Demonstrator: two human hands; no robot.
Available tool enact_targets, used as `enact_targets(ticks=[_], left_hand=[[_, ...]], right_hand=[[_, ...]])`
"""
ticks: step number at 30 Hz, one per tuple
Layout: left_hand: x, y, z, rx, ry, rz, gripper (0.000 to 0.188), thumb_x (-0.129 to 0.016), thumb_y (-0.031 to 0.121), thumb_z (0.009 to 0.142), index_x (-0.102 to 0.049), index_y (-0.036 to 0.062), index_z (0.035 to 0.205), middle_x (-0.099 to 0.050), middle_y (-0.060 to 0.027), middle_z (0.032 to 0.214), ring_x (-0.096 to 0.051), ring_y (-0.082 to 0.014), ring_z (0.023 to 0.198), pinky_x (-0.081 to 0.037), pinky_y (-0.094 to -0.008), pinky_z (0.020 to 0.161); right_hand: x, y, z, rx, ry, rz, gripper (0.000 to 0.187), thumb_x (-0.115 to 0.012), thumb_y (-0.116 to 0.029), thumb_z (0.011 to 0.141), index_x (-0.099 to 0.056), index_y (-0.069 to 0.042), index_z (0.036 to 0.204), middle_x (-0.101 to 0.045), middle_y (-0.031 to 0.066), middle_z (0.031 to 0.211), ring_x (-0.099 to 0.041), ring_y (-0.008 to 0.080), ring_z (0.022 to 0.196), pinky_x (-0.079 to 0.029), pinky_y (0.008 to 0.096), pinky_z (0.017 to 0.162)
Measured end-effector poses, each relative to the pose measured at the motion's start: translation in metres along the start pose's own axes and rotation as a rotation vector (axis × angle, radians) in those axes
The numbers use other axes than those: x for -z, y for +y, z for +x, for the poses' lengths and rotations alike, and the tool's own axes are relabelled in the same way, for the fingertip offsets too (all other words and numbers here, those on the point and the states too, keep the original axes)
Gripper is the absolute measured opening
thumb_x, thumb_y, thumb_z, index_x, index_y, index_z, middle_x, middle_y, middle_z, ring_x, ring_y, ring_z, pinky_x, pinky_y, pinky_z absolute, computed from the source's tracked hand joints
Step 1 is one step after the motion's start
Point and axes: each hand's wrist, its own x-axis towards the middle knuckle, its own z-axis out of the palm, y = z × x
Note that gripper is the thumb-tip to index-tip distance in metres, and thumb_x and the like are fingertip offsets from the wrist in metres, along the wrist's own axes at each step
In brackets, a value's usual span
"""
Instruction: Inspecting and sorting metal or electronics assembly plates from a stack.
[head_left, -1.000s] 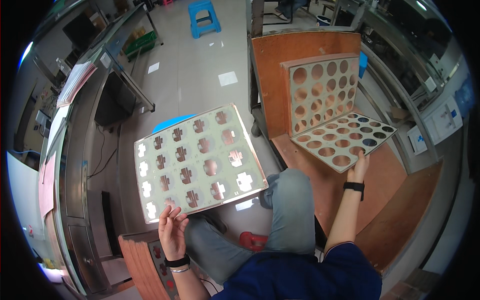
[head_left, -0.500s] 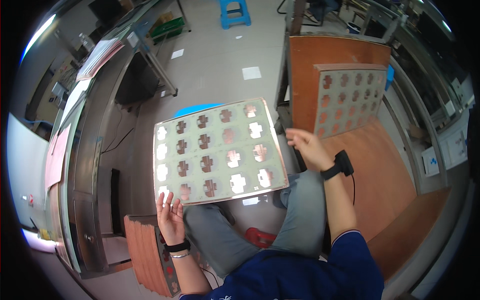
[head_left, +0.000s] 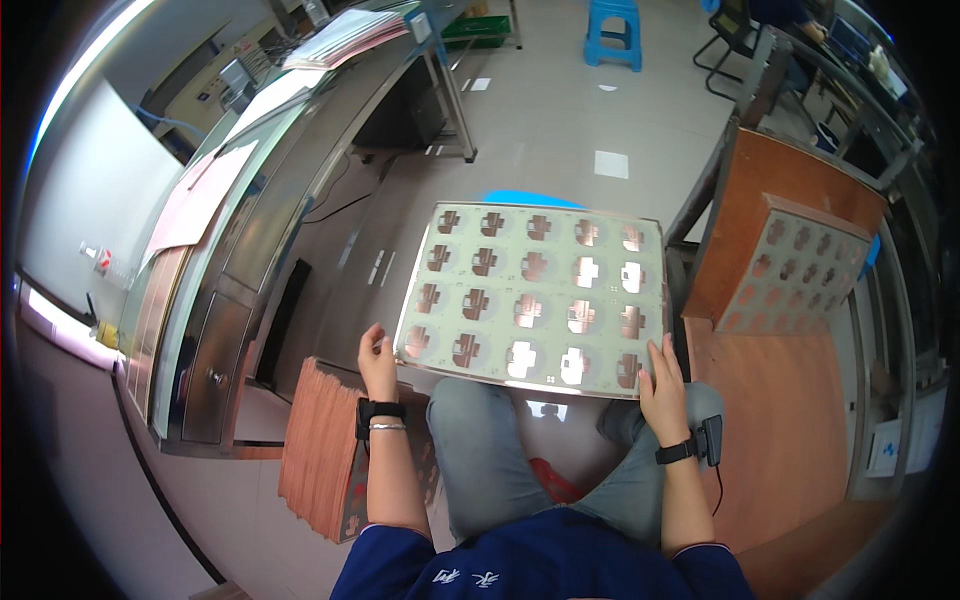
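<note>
A pale green panel [head_left: 505,290] with rows of copper-coloured patches lies in front of my knees. Under its far edge shows a bit of a blue stool top [head_left: 530,198]. Beside the panel's near left corner is my left hand [head_left: 378,368], its fingers a little bent and apart, holding nothing; whether it touches the edge I cannot tell. My right hand [head_left: 664,395] rests against the near right corner, fingers stretched along the side edge and thumb apart, not closed round it. Each wrist wears a black strap.
On the floor at left stands a thick stack of copper-edged panels [head_left: 325,450]. Similar panels [head_left: 800,270] lean on a brown board [head_left: 740,200] at right. A metal desk with drawers [head_left: 225,350] runs along the left. Farther off stands a blue stool [head_left: 613,35].
My right hand has come in from beyond the right edge to the panel's near right corner. My left hand has shifted outside the left edge. The view has swung left.
</note>
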Motion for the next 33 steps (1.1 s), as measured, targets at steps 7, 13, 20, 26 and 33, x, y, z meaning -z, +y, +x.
enact_targets(ticks=[7, 13, 20, 26, 33], left_hand=[[0.0, -0.006, 0.004, 0.255, -0.151, -0.119, 0.026, -0.049, 0.011, 0.089, -0.061, -0.0066, 0.104, -0.064, -0.0091, 0.092, -0.058, -0.014, 0.082, -0.046, -0.0268, 0.075], [-0.001, 0.024, -0.013, 0.077, -0.045, -0.138, 0.025, -0.048, 0.01, 0.091, -0.061, -0.0054, 0.106, -0.063, -0.0063, 0.095, -0.056, -0.0104, 0.083, -0.044, -0.0229, 0.075], [0.005, 0.031, -0.032, -0.002, 0.0, 0.046, 0.025, -0.048, 0.01, 0.091, -0.06, -0.0064, 0.105, -0.063, -0.0064, 0.094, -0.056, -0.0105, 0.083, -0.044, -0.0231, 0.074], [0.002, 0.052, -0.05, -0.006, 0.009, -0.087, 0.024, -0.048, 0.008, 0.091, -0.06, -0.0051, 0.106, -0.065, -0.01, 0.095, -0.06, -0.0151, 0.085, -0.046, -0.0253, 0.074], [0.02, 0.071, -0.079, 0.14, -0.224, -0.933, 0.03, -0.045, 0.014, 0.095, -0.045, -0.0023, 0.121, -0.056, -0.0129, 0.115, -0.057, -0.0176, 0.103, -0.048, -0.0308, 0.089]], right_hand=[[0.001, 0.007, -0.002, 0.004, -0.04, -0.022, 0.046, -0.052, -0.013, 0.086, -0.044, -0.003, 0.13, -0.033, 0.0195, 0.141, -0.031, 0.0347, 0.131, -0.023, 0.0469, 0.107], [-0.005, 0.022, 0.0, -0.071, -0.039, 0.202, 0.046, -0.052, -0.01, 0.086, -0.042, -0.003, 0.131, -0.041, 0.0205, 0.136, -0.045, 0.027, 0.122, -0.034, 0.0357, 0.1], [0.013, -0.007, 0.008, -0.284, -0.067, 0.427, 0.042, -0.047, -0.002, 0.088, -0.041, 0.002, 0.13, -0.049, 0.0205, 0.128, -0.055, 0.0168, 0.107, -0.042, 0.0263, 0.089], [0.006, 0.029, 0.013, -0.293, 0.053, 0.794, 0.038, -0.043, -0.001, 0.092, -0.04, 0.006, 0.129, -0.046, 0.0179, 0.131, -0.049, 0.0199, 0.117, -0.038, 0.0274, 0.096], [0.062, 0.014, 0.014, -0.505, 0.171, 1.168, 0.043, -0.047, -0.012, 0.093, -0.037, 0.0, 0.134, -0.049, 0.017, 0.126, -0.052, 0.0188, 0.11, -0.043, 0.0275, 0.092]])
